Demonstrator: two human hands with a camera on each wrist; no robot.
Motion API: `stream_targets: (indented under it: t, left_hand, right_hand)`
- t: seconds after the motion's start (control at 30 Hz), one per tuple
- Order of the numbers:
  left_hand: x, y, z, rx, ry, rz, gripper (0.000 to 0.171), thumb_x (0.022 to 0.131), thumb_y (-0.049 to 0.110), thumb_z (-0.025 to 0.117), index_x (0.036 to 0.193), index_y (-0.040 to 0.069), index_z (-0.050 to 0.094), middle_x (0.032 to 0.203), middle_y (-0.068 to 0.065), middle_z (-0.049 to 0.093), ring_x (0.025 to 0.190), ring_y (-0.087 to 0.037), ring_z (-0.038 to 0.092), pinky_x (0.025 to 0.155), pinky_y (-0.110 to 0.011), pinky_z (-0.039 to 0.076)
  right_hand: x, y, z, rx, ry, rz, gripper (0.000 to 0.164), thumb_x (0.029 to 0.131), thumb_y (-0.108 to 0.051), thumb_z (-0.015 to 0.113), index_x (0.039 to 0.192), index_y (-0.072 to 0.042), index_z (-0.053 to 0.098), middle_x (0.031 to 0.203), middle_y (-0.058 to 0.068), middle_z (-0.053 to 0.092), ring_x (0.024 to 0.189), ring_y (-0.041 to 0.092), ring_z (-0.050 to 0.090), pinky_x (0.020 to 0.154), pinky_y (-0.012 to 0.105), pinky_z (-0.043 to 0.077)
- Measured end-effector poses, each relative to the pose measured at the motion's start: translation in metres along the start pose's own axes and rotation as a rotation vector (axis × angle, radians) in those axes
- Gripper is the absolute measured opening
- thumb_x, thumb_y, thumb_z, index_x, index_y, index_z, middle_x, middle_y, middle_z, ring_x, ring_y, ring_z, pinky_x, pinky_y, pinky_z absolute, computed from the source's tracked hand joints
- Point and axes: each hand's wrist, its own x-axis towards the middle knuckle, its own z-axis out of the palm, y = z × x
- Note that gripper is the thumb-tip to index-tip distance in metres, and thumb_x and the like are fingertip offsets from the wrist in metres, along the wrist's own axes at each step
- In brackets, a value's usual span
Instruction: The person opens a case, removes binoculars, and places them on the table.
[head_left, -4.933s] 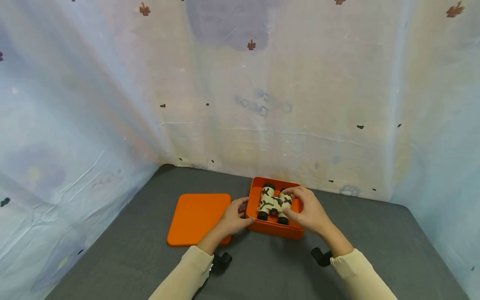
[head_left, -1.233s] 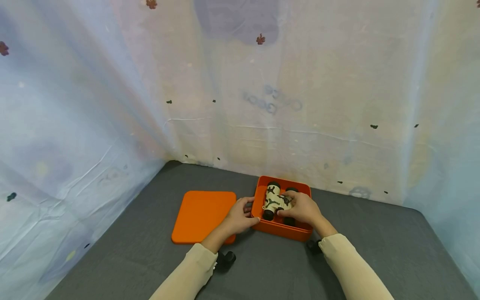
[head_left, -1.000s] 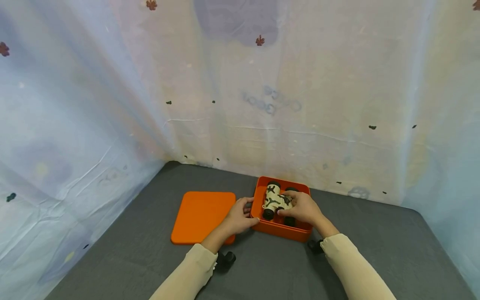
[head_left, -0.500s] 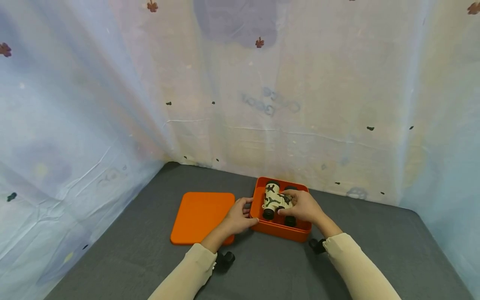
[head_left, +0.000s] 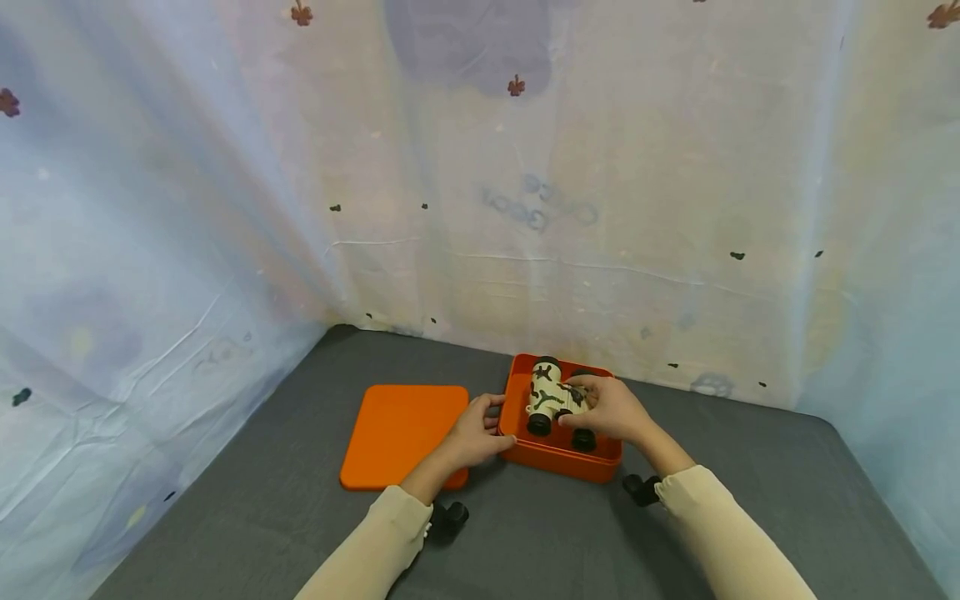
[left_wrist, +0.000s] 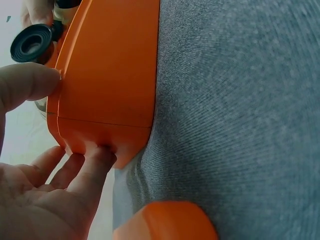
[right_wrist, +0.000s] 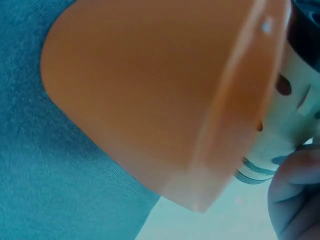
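Observation:
Camouflage-patterned binoculars (head_left: 545,390) with black ends are in my right hand (head_left: 613,408), which pinches the right barrel between thumb and fingers. They sit partly above the rim of an orange box (head_left: 558,460); in the right wrist view the binoculars (right_wrist: 292,100) show beyond the box wall (right_wrist: 150,75). My left hand (head_left: 474,433) holds the box at its near left corner. The left wrist view has that thumb on the rim and fingers against the side wall (left_wrist: 105,75), with one black eyepiece (left_wrist: 32,44) standing over the rim. The right barrel's middle is hidden by my right hand.
A flat orange lid (head_left: 405,429) lies left of the box, partly under my left forearm. Everything rests on a grey cloth-covered table (head_left: 540,542). A patterned pale curtain (head_left: 525,292) hangs behind and along the left side.
My right hand has moved from hovering at the binoculars to pinching the right barrel. In the last half second the binoculars have risen slightly. My left hand stays on the box.

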Motion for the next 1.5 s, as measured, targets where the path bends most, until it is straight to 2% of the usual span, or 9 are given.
stream_targets:
  t: [0.13,0.23,0.27,0.43,0.53,0.67,0.7,0.83,1.5]
  left_hand:
    - [0.001,-0.001,0.0,-0.009,-0.002,0.0,0.065,0.085,0.011,0.072,0.142,0.003,0.04,0.143,-0.016,0.039,0.124,-0.037,0.053,0.094,-0.042,0.054]
    - [0.001,-0.002,0.0,-0.011,0.0,-0.003,0.066,0.085,0.011,0.073,0.142,0.004,0.04,0.145,-0.016,0.039,0.123,-0.036,0.054,0.093,-0.042,0.054]
    - [0.001,-0.002,0.0,-0.007,0.001,-0.004,0.066,0.085,0.011,0.073,0.142,0.005,0.04,0.146,-0.015,0.038,0.123,-0.035,0.054,0.093,-0.042,0.054]
    - [0.002,-0.004,0.0,0.004,0.006,-0.006,0.067,0.084,0.013,0.073,0.142,0.006,0.04,0.147,-0.014,0.039,0.123,-0.034,0.054,0.095,-0.042,0.053]
    - [0.001,-0.004,-0.001,0.007,0.006,-0.006,0.067,0.084,0.013,0.073,0.142,0.007,0.04,0.147,-0.014,0.038,0.124,-0.034,0.053,0.095,-0.042,0.053]
    - [0.0,-0.003,-0.001,0.013,-0.002,-0.009,0.067,0.085,0.014,0.073,0.143,0.007,0.039,0.148,-0.012,0.038,0.125,-0.033,0.053,0.094,-0.041,0.054]
    - [-0.001,-0.003,-0.001,0.015,-0.005,-0.004,0.068,0.085,0.013,0.073,0.143,0.006,0.039,0.148,-0.013,0.038,0.124,-0.034,0.053,0.094,-0.041,0.054]
    - [-0.001,-0.003,-0.002,0.006,-0.013,0.0,0.067,0.085,0.014,0.072,0.143,0.006,0.038,0.148,-0.013,0.038,0.125,-0.034,0.053,0.094,-0.041,0.054]
    - [0.0,-0.005,-0.001,0.009,-0.009,0.006,0.066,0.085,0.016,0.073,0.142,0.009,0.039,0.147,-0.012,0.038,0.124,-0.032,0.053,0.096,-0.041,0.053]
  right_hand:
    - [-0.005,-0.003,-0.006,-0.024,0.011,-0.001,0.071,0.073,-0.047,0.081,0.132,-0.013,0.059,0.06,-0.003,0.047,0.05,0.009,0.032,0.052,0.03,0.037]
    - [-0.009,-0.005,-0.01,-0.044,0.022,-0.01,0.07,0.073,-0.048,0.08,0.132,-0.015,0.06,0.094,0.006,0.069,0.069,0.012,0.055,0.068,0.038,0.051]
    - [-0.011,-0.005,-0.012,-0.05,0.025,-0.016,0.07,0.073,-0.048,0.08,0.132,-0.015,0.06,0.107,0.009,0.069,0.079,0.015,0.06,0.073,0.041,0.053]
    - [-0.017,-0.003,-0.019,-0.065,0.021,-0.018,0.071,0.074,-0.049,0.079,0.133,-0.013,0.058,0.124,0.016,0.063,0.101,0.03,0.063,0.081,0.049,0.054]
    - [-0.019,-0.001,-0.024,-0.063,0.017,-0.003,0.072,0.075,-0.047,0.079,0.133,-0.012,0.057,0.094,0.01,0.066,0.075,0.022,0.058,0.064,0.038,0.05]
    - [-0.023,0.004,-0.03,-0.05,0.017,0.012,0.07,0.075,-0.043,0.08,0.133,-0.011,0.057,0.059,-0.004,0.031,0.054,0.013,0.026,0.05,0.027,0.024]
    - [-0.024,0.005,-0.031,-0.044,0.014,0.01,0.07,0.076,-0.042,0.08,0.133,-0.01,0.057,0.058,-0.004,0.021,0.052,0.013,0.019,0.049,0.027,0.019]
    - [-0.028,0.011,-0.036,-0.059,0.026,0.003,0.069,0.076,-0.042,0.079,0.132,-0.009,0.057,0.057,-0.006,0.018,0.051,0.011,0.016,0.048,0.026,0.017]
    - [-0.05,0.036,-0.06,-0.127,0.066,0.083,0.074,0.076,-0.043,0.079,0.136,-0.009,0.054,0.058,-0.004,0.032,0.05,0.011,0.025,0.048,0.028,0.025]
